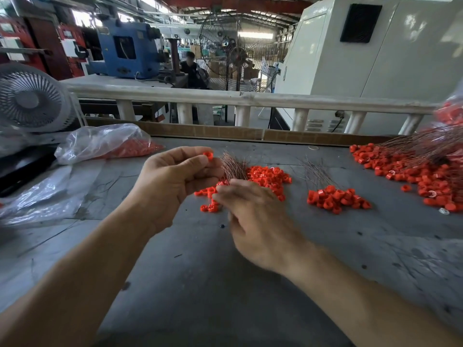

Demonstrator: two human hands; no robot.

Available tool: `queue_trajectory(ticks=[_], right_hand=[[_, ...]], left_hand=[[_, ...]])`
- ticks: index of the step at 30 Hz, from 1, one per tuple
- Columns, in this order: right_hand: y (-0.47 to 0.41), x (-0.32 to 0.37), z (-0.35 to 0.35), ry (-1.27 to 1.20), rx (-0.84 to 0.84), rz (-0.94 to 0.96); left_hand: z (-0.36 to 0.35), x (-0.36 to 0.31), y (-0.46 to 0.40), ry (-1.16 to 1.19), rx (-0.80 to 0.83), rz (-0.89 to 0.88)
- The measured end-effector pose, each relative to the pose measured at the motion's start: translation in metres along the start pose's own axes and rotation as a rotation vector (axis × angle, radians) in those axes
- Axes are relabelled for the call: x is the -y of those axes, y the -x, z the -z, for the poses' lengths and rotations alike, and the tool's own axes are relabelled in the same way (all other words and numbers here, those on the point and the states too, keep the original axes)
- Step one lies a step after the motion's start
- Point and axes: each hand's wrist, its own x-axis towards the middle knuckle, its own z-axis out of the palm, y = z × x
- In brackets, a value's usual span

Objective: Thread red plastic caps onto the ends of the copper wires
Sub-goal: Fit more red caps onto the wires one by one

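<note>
Above grey table (225, 284), left hand (172, 181) pinches red cap (208, 156); no writing legible.

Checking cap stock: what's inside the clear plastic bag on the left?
Red caps show through the clear plastic bag, bunched at its right end. Crumpled folds hide whatever lies deeper.

A round grey plastic desk fan (30, 98) is standing at the grey counter's (200, 271) far left corner. A crumpled clear plastic sheet (47, 196) is lying along the left edge. Beyond the far edge, a pale railing (225, 97), a tall black pedestal fan (231, 53) and a blue machine (127, 51) are standing.
</note>
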Motion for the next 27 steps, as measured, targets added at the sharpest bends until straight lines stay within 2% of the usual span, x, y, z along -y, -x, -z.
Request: queue_trajectory(ticks=[4,13,27], right_hand=[[0.002,0.003,-0.009,0.085,0.208,0.074],[0.007,-0.008,0.002,0.078,-0.004,0.148],[0.007,-0.008,0.007,0.090,0.017,0.048]], left_hand=[[0.001,0.000,0.000,-0.022,-0.006,0.004],[-0.001,0.002,0.003,-0.043,-0.009,0.017],[-0.007,0.007,0.007,-0.061,0.052,0.006]])
